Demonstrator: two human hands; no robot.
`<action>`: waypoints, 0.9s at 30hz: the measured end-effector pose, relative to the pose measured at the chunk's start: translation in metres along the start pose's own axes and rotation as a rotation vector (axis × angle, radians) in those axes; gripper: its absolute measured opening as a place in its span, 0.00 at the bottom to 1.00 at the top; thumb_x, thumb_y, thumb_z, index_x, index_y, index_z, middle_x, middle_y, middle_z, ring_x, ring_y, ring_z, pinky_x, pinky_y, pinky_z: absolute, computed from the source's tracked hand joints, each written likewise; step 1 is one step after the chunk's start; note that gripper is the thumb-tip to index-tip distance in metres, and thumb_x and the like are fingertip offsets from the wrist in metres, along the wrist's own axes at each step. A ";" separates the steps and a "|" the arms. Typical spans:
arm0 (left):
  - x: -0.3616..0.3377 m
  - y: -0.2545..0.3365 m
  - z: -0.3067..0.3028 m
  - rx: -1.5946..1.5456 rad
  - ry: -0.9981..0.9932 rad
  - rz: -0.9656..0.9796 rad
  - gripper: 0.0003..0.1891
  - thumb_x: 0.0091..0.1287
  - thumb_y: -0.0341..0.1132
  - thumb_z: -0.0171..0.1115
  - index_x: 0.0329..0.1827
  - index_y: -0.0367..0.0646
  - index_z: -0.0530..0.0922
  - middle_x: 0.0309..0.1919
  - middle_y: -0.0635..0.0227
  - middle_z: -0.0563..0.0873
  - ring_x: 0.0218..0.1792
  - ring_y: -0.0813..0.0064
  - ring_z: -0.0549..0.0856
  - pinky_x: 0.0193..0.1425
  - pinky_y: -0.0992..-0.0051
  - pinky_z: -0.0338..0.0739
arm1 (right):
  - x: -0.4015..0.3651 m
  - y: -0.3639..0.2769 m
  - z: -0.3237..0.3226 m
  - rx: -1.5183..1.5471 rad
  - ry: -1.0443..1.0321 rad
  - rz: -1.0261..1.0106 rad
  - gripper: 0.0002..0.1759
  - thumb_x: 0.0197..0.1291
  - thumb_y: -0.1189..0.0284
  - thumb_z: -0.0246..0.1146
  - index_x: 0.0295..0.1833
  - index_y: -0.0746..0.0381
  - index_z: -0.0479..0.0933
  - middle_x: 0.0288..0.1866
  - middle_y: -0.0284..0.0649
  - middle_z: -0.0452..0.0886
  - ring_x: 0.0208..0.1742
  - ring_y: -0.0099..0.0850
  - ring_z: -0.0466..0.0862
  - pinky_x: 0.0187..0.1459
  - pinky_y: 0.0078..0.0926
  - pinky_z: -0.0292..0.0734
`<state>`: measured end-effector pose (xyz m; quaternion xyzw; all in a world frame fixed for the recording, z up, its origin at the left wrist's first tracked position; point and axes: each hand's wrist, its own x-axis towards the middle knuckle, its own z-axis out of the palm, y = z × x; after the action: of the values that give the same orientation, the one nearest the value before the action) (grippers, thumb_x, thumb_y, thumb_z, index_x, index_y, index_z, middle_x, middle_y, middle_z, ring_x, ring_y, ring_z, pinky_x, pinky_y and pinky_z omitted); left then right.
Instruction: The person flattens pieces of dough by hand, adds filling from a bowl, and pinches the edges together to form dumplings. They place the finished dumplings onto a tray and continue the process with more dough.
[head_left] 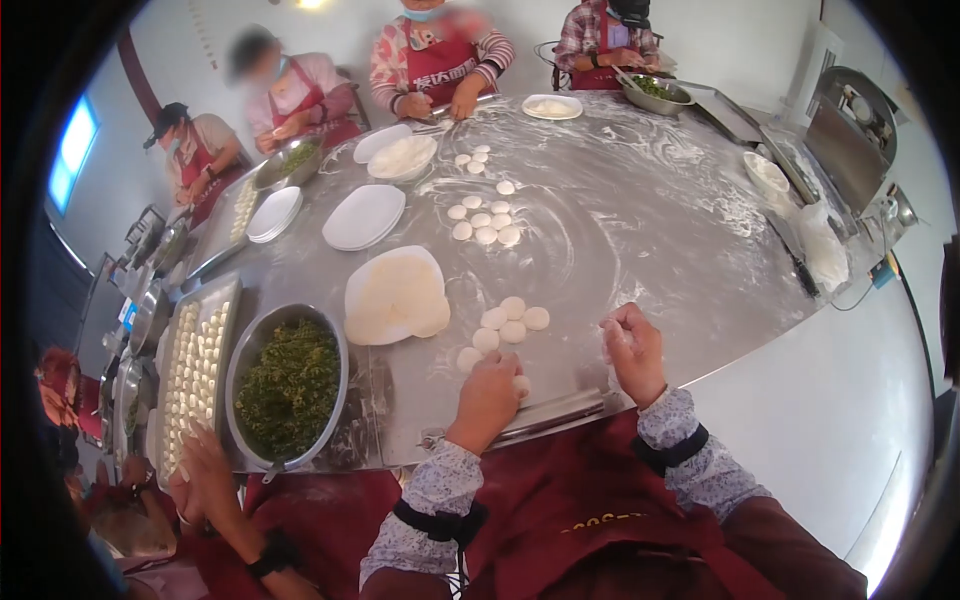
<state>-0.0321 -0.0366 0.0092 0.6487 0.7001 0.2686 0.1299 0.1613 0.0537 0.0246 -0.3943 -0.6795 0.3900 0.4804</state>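
A small dough piece is seen on the floured steel table, right at the fingertips of the left hand. The fingers are bent down and closed together over it, touching its near edge, though whether it is gripped or only pressed cannot be told. The right hand is held just above the table, well to the right of the piece. Its fingers are curled into a loose fist with floury tips, and anything inside is hidden. Flattened dough rounds are laid just beyond both hands. A bowl of chopped greens and a plate of dough are set to the left.
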 end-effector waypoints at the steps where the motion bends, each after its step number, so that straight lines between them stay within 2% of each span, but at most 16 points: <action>1: 0.004 0.003 0.004 -0.007 -0.039 0.052 0.09 0.51 0.32 0.63 0.34 0.41 0.75 0.33 0.55 0.80 0.34 0.54 0.80 0.37 0.59 0.73 | 0.000 -0.002 0.000 0.022 -0.008 0.041 0.08 0.60 0.72 0.55 0.32 0.65 0.70 0.20 0.36 0.72 0.22 0.19 0.73 0.26 0.21 0.69; 2: 0.008 0.005 0.006 -0.015 -0.040 0.059 0.09 0.51 0.32 0.63 0.34 0.41 0.75 0.33 0.55 0.80 0.34 0.54 0.80 0.37 0.59 0.73 | -0.001 -0.004 -0.002 0.012 -0.003 0.040 0.08 0.60 0.72 0.55 0.32 0.65 0.70 0.20 0.36 0.72 0.22 0.19 0.73 0.26 0.21 0.69; 4: 0.019 0.010 0.010 -0.233 -0.137 0.038 0.07 0.52 0.32 0.62 0.29 0.37 0.75 0.28 0.55 0.81 0.34 0.56 0.81 0.37 0.64 0.73 | -0.001 -0.018 -0.007 0.037 -0.059 0.084 0.09 0.60 0.72 0.56 0.29 0.65 0.68 0.19 0.36 0.72 0.22 0.20 0.72 0.25 0.22 0.68; 8: 0.025 0.016 0.018 -0.337 -0.178 0.026 0.07 0.52 0.31 0.61 0.28 0.36 0.75 0.26 0.54 0.81 0.32 0.57 0.81 0.36 0.65 0.73 | -0.006 -0.055 -0.009 0.090 -0.105 0.158 0.11 0.60 0.72 0.56 0.27 0.65 0.66 0.16 0.38 0.68 0.21 0.19 0.70 0.23 0.24 0.66; 10: 0.027 0.019 0.024 -0.288 -0.146 0.063 0.06 0.53 0.31 0.60 0.28 0.37 0.76 0.26 0.55 0.82 0.32 0.56 0.81 0.37 0.64 0.73 | 0.003 -0.058 -0.004 -0.127 -0.032 -0.012 0.11 0.58 0.71 0.56 0.27 0.65 0.66 0.16 0.44 0.69 0.18 0.28 0.72 0.22 0.29 0.66; 11: 0.030 0.021 0.028 -0.293 -0.147 0.061 0.06 0.53 0.31 0.60 0.28 0.37 0.76 0.26 0.55 0.82 0.32 0.56 0.81 0.37 0.64 0.73 | 0.015 -0.040 0.007 -0.130 -0.034 -0.009 0.11 0.58 0.71 0.56 0.27 0.65 0.66 0.16 0.44 0.69 0.18 0.28 0.72 0.22 0.29 0.66; 13: 0.038 0.029 0.036 -0.205 -0.114 0.020 0.06 0.54 0.32 0.60 0.28 0.38 0.77 0.25 0.55 0.82 0.31 0.55 0.81 0.37 0.62 0.73 | 0.042 0.010 0.030 -0.247 0.111 0.030 0.12 0.57 0.68 0.56 0.29 0.66 0.67 0.19 0.50 0.71 0.19 0.43 0.73 0.24 0.35 0.67; 14: 0.043 0.031 0.037 -0.205 -0.109 0.022 0.06 0.54 0.32 0.60 0.28 0.38 0.77 0.25 0.55 0.82 0.31 0.55 0.81 0.37 0.62 0.73 | 0.051 0.006 0.035 -0.247 0.111 0.024 0.12 0.57 0.68 0.56 0.29 0.66 0.67 0.19 0.50 0.71 0.19 0.43 0.73 0.24 0.35 0.67; 16: 0.046 0.032 0.038 -0.176 -0.033 -0.008 0.06 0.54 0.33 0.59 0.28 0.38 0.77 0.25 0.55 0.82 0.31 0.54 0.81 0.37 0.61 0.73 | 0.058 -0.001 0.042 -0.288 0.092 -0.049 0.12 0.56 0.67 0.56 0.30 0.67 0.68 0.22 0.52 0.74 0.23 0.52 0.73 0.26 0.38 0.68; 17: 0.046 0.030 0.036 -0.174 -0.025 -0.006 0.06 0.54 0.33 0.59 0.28 0.38 0.77 0.25 0.55 0.82 0.31 0.54 0.81 0.37 0.61 0.73 | 0.052 -0.001 0.037 -0.298 0.094 -0.046 0.12 0.56 0.68 0.55 0.29 0.66 0.68 0.21 0.52 0.73 0.23 0.50 0.74 0.26 0.38 0.68; 19: 0.038 0.021 0.034 -0.198 -0.140 0.080 0.06 0.55 0.32 0.58 0.29 0.38 0.77 0.25 0.54 0.81 0.32 0.53 0.81 0.37 0.60 0.73 | 0.023 -0.003 0.018 -0.268 0.104 -0.014 0.11 0.57 0.68 0.55 0.29 0.66 0.67 0.21 0.52 0.73 0.23 0.50 0.74 0.25 0.38 0.68; 21: 0.031 0.014 0.031 -0.254 -0.125 0.034 0.05 0.55 0.31 0.57 0.29 0.38 0.77 0.25 0.54 0.81 0.32 0.53 0.81 0.37 0.60 0.73 | 0.012 -0.005 0.011 -0.243 0.127 0.042 0.11 0.57 0.68 0.54 0.29 0.66 0.67 0.20 0.52 0.73 0.23 0.51 0.75 0.25 0.38 0.68; 24: 0.027 0.016 0.032 -0.275 -0.173 0.010 0.04 0.57 0.29 0.55 0.31 0.38 0.76 0.26 0.53 0.81 0.33 0.52 0.80 0.37 0.58 0.72 | 0.010 -0.004 0.014 -0.255 0.154 -0.006 0.11 0.58 0.69 0.53 0.29 0.66 0.67 0.20 0.53 0.73 0.23 0.52 0.75 0.25 0.38 0.69; 27: 0.041 0.029 0.036 -0.226 -0.022 -0.005 0.05 0.57 0.30 0.56 0.34 0.39 0.75 0.27 0.53 0.81 0.33 0.51 0.80 0.37 0.57 0.72 | 0.056 0.001 0.047 -0.304 0.151 -0.051 0.10 0.58 0.70 0.53 0.29 0.65 0.67 0.20 0.53 0.73 0.24 0.53 0.75 0.25 0.38 0.69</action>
<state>0.0065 0.0119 0.0025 0.6309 0.6657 0.3384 0.2105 0.1036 0.0978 0.0322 -0.4732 -0.7024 0.2401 0.4745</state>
